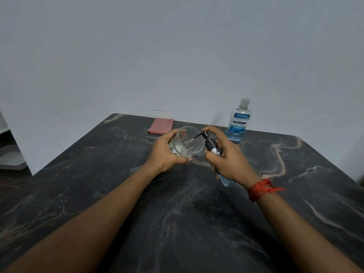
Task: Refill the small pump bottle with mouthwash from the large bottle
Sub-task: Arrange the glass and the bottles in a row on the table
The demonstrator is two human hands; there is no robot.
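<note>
Left hand (167, 152) grips tilted clear glass (190, 143), its mouth facing the nozzle, presumably to catch spray; right hand (230, 162) grips small pump bottle (211, 144) beside glass, forefinger over pump; capped Listerine bottle (238, 123) stands behind glass.

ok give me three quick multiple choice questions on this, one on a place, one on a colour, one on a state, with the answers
1. Where is the large mouthwash bottle? A) far right of the table, near the wall B) on the floor C) at the near edge
2. What colour is the folded cloth? A) green B) pink C) white
3. How is the glass in the left hand? A) upside down B) tilted toward the pump nozzle C) shattered
Answers: 1 A, it stands upright beyond the right hand. 2 B, it lies pink at the far edge. 3 B, its mouth leans toward the small pump bottle that the right hand grips.
</note>
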